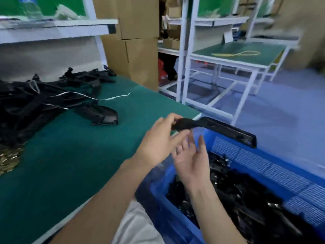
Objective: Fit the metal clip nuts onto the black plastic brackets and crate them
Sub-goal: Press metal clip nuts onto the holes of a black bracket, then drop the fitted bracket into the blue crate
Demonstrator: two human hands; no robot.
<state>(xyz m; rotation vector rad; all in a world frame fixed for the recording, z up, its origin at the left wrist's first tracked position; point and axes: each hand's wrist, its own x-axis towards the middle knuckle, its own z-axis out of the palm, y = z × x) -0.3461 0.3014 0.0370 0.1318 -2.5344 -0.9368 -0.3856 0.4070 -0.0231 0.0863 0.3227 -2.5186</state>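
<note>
My left hand (158,143) pinches one end of a long black plastic bracket (219,128), which sticks out to the right over the blue crate (263,166). Just below it my right hand (191,161) is held open, palm up, fingers straight and holding nothing, above the crate's near-left corner. The crate holds several black brackets (246,199). A heap of loose black brackets (44,95) lies at the far left of the green table (70,164). A pile of small metal clip nuts (8,161) sits at the table's left edge.
One single bracket (100,114) lies apart from the heap, mid-table. A white strap (105,98) trails across the mat. Cardboard boxes (133,41) stand behind the table. A white-framed workbench (237,55) with a yellow cord stands on the blue floor to the right.
</note>
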